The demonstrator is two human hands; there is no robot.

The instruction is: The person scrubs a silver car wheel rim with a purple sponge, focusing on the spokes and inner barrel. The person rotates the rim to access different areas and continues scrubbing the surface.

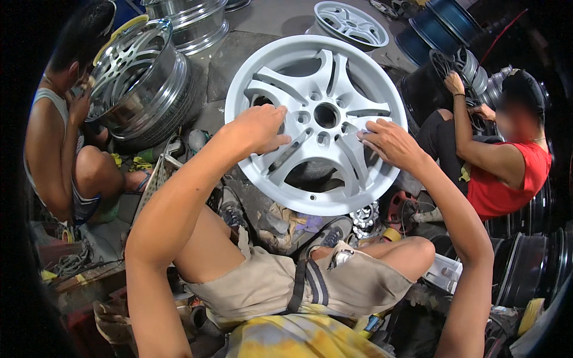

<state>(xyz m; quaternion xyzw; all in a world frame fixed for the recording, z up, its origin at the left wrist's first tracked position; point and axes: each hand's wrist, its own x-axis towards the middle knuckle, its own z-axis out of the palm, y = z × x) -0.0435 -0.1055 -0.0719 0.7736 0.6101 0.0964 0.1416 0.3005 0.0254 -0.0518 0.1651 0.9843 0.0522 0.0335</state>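
Observation:
A large pale-grey wheel rim (326,87) with forked spokes and a round centre hole stands tilted before me, face toward me. My left hand (262,128) rests on its left-hand spokes, thumb and fingers apart, with nothing visible in them. On the right-hand spokes lies my right hand (389,143), its fingers bent and pressed together against the surface. A small pale-bluish bit shows at those fingertips; what it is cannot be made out. Part of a dark tyre shows through the openings between the lower spokes.
To the left a person (51,137) sits by a polished chrome wheel (140,89) with a tyre. On the right another person in a red top (507,173) handles a dark wheel. Another pale rim (351,27) lies behind. Rags (279,224) and my shoes lie below the rim.

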